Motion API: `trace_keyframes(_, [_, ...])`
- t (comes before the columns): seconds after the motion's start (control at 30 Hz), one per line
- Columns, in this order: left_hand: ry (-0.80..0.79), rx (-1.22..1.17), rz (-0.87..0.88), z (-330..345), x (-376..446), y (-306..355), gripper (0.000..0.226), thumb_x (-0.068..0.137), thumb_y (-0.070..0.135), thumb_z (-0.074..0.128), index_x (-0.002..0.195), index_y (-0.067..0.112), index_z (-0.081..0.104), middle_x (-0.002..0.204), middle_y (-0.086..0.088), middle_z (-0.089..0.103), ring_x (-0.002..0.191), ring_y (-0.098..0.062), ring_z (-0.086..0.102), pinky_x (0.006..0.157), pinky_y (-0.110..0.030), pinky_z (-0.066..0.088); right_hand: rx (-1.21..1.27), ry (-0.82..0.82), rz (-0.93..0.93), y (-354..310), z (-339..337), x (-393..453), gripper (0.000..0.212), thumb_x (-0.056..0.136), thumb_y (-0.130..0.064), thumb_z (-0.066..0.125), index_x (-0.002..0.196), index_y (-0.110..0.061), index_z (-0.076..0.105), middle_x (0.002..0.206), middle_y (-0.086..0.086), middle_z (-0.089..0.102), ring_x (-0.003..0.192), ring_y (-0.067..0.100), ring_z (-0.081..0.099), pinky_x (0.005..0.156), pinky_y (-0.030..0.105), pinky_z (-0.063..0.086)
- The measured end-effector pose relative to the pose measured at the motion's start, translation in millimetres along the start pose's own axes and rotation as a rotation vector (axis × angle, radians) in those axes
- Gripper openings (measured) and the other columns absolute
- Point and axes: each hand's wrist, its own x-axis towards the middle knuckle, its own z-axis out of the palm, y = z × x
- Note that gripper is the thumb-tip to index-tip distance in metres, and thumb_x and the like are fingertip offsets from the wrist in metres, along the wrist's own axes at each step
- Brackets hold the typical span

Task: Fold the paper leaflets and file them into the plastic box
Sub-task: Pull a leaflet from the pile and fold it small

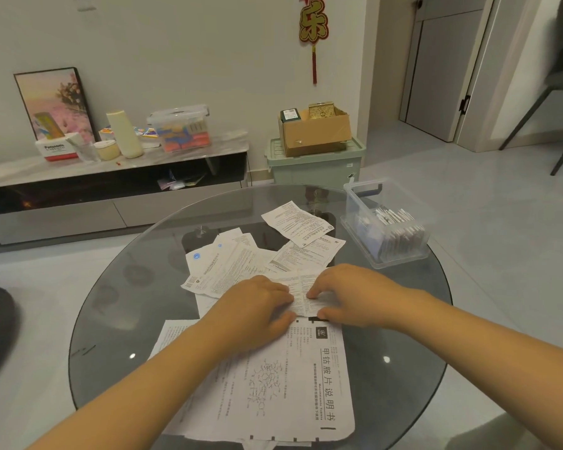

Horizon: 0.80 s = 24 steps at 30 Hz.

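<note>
A: How is the small leaflet held?

B: It is pinched at mid-surface by the left hand and right hand, each grip clamped on it, over the large leaflet.

A: What could be spoiled?

B: A crooked crease may be set if the edges are misaligned; the sheet beneath could be dragged. The plastic box stands apart, at right.

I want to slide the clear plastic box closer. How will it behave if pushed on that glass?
The clear plastic box probably slides easily on the smooth glass table. Holding only folded leaflets, it is likely light. It sits near the table's edge, so a careless push might send it off.
</note>
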Motion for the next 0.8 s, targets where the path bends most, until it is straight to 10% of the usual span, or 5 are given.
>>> trace_keyframes(0.47, [0.243, -0.459, -0.385, 5.0, 12.1, 2.0, 0.005, 0.091, 0.03, 0.058, 0.095, 0.031, 0.054, 0.086, 0.014, 0.057, 0.074, -0.007, 0.053, 0.066, -0.021, 0.04, 0.175, 0.152, 0.201, 4.2, 1.1, 11.9, 0.017, 0.091, -0.022, 0.052, 0.076, -0.015, 0.053, 0.076, -0.001, 0.055, 0.078, 0.02, 0.051, 0.061, 0.028, 0.039])
trace_keyframes(0.8, [0.257, -0.538, -0.58, 14.1, 28.7, -2.4, 0.055, 0.085, 0.029, 0.068, 0.131, 0.025, 0.04, 0.132, 0.002, 0.045, 0.116, -0.017, 0.048, 0.084, -0.021, 0.037, 0.187, 0.185, 0.311, 7.0, 7.3, 20.2, 0.056, 0.086, -0.036, 0.064, 0.137, -0.03, 0.041, 0.135, 0.001, 0.045, 0.125, 0.022, 0.041, 0.097, 0.034, 0.04])
